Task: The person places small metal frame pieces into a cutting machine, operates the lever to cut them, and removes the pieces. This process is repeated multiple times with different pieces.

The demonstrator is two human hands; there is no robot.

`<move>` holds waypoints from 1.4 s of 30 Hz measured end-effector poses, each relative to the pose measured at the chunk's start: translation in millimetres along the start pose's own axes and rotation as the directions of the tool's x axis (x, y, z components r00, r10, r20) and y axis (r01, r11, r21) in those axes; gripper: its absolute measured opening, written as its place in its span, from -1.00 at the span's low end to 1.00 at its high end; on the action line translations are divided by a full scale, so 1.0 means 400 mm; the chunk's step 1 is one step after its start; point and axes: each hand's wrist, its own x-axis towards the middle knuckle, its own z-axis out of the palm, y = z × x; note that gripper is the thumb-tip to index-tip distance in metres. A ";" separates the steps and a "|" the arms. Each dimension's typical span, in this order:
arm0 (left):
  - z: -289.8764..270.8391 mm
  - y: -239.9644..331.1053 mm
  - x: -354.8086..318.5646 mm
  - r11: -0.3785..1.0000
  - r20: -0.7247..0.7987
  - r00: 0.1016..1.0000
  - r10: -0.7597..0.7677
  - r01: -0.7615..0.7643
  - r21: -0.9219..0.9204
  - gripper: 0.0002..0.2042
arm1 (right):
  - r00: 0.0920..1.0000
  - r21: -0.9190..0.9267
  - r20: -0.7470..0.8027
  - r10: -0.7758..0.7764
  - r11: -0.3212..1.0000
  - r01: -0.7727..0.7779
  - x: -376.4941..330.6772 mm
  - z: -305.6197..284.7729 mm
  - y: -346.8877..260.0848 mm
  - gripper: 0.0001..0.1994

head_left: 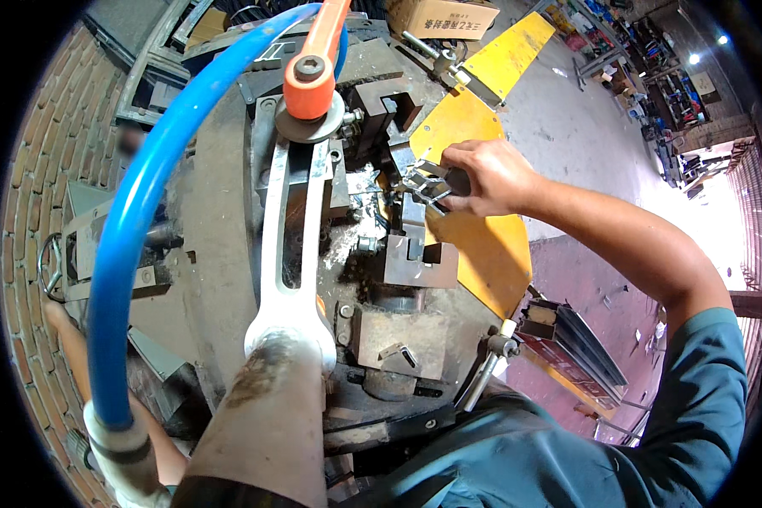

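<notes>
My right hand [491, 178] is closed round a short silvery metal profile piece [427, 184], its thumb and fingers on opposite sides. The piece's folded, hollow end points left into the machine, between dark steel blocks. One notched block [419, 261] sits just nearer than it, and another block [387, 106] just beyond. I cannot tell whether the piece touches them. At the far left my left hand [57, 317] is beside a bent metal loop handle [51, 269]. Its fingers are too small and hidden to make out.
A thick blue hose [135, 220] arches over the left side. An orange arm [311, 89] and a slotted metal link [273, 220] stand above the machine bed. Yellow plates [495, 254] flank its right side. Dark profile lengths [571, 339] lie at lower right; a cardboard box [440, 19] sits behind.
</notes>
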 end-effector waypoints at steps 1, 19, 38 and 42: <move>0.007 0.002 0.000 1.000 0.003 1.000 0.001 -0.001 0.000 -0.21 | 1.000 -0.007 -0.002 -0.001 1.000 0.001 0.000 -0.001 0.001 -0.63; -0.018 0.015 0.029 0.999 -0.006 1.000 0.023 -0.023 0.039 -0.25 | 1.000 -0.022 0.004 -0.003 1.000 0.003 -0.002 0.001 0.005 -0.62; -0.613 0.343 -0.477 0.927 0.092 0.926 0.367 -0.372 0.052 -0.42 | 0.998 0.024 -0.064 -0.001 1.000 0.002 -0.022 0.009 0.025 -0.62; -0.783 0.463 -0.649 0.853 0.183 0.850 0.495 -0.515 0.088 -0.45 | 0.999 -0.004 0.012 0.029 1.000 -0.029 -0.028 -0.014 0.026 -0.63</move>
